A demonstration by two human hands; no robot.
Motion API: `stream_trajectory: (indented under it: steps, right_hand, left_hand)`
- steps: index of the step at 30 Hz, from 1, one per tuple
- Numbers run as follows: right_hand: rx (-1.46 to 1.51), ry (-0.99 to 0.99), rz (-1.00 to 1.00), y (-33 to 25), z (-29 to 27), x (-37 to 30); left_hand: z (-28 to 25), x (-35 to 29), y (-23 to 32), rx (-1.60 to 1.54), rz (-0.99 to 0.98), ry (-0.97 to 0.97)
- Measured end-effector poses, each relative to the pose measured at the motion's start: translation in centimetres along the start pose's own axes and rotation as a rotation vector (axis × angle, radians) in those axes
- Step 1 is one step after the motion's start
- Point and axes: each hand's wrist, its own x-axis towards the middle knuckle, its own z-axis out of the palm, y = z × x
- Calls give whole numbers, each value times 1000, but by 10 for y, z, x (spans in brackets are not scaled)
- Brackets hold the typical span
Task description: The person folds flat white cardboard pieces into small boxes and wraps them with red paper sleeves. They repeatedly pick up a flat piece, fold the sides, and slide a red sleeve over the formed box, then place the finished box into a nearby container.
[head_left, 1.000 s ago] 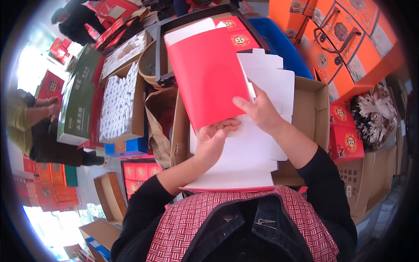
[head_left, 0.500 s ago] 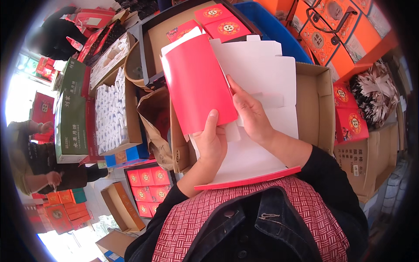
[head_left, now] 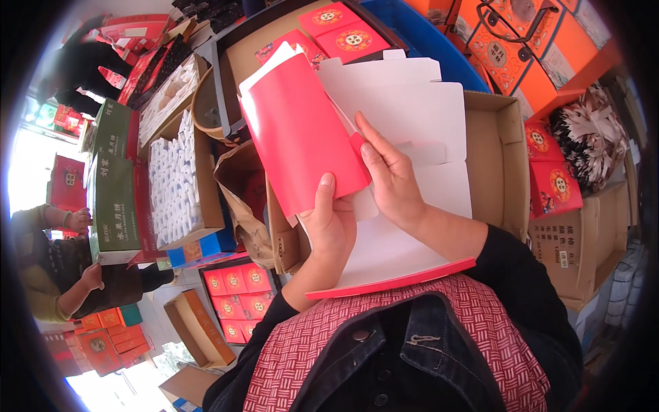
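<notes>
A red, folded carton blank, white on its inside, is held tilted in front of me. My left hand grips its lower edge, thumb on the red face and fingers curled beneath. At its right side my right hand pinches a small red flap between thumb and fingers. Below both hands lies a stack of flat carton blanks, white side up, with a red strip along the near edge. That stack rests across an open brown cardboard box.
Finished red boxes sit in a black-rimmed tray at the back. A blue bin and orange gift boxes stand behind. White packets fill a carton at left. A co-worker's hands are near green boxes.
The red carton blank has shifted slightly left and tilted further. My right hand has moved a little along its right edge, where a small red flap now shows between the fingers.
</notes>
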Motion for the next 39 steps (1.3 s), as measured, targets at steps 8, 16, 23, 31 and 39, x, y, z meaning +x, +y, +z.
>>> stream_trajectory:
  steps: [8,16,23,31,39]
  right_hand:
    - [-10,34,50,-6,8,-2]
    - [140,58,151,-9,15,-13]
    - [89,74,110,0,16,-20]
    - [-83,51,-61,8,16,-23]
    - [-158,-5,-91,10,9,-20]
  left_hand:
    - [-1,-1,-9,100,37,-34]
    - [-7,-8,-14,137,-55,-6]
    - [-10,-5,-15,120,-101,15]
    - [-11,-5,-16,105,-114,33]
    - [-11,-3,-11,74,-125,-6]
